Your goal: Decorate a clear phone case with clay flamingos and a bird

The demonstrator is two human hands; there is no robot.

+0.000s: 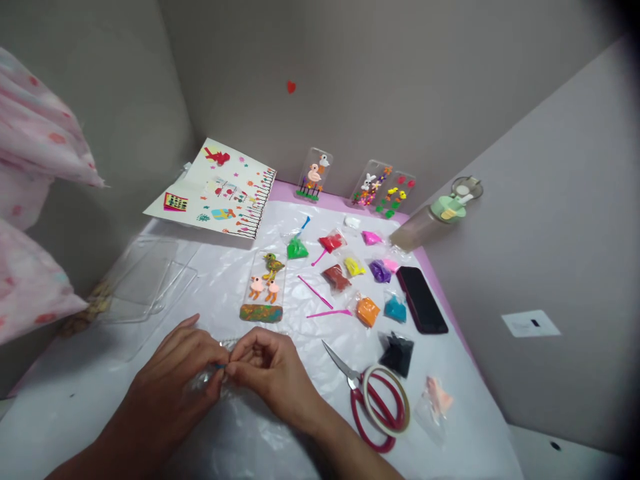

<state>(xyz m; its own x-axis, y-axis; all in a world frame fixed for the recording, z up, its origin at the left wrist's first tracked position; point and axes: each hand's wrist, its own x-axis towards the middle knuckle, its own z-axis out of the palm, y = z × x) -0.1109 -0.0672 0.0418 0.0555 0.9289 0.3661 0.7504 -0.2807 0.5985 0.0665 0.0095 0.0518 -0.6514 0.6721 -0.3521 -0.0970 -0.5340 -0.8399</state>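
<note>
My left hand (175, 373) is closed on a crinkled clear plastic bag (203, 379) with a bit of blue showing at the fingertips. Thumb and index finger of my right hand (267, 367) pinch at that same blue bit, touching the left fingertips. Just beyond the hands lies a clear phone case (279, 293) decorated with a green-brown duck (273, 265), two pink birds (257, 287) and a mottled brown-green strip (261, 313) along its near end.
Bagged coloured clay (368, 311), pink tools (330, 313), red-handled scissors (356, 387), a tape roll (367, 400) and a black phone (423, 300) lie to the right. Empty clear cases (145, 287) lie left. A bottle (425, 223), decorated cases (315, 175) and a decorated card (220, 190) are behind.
</note>
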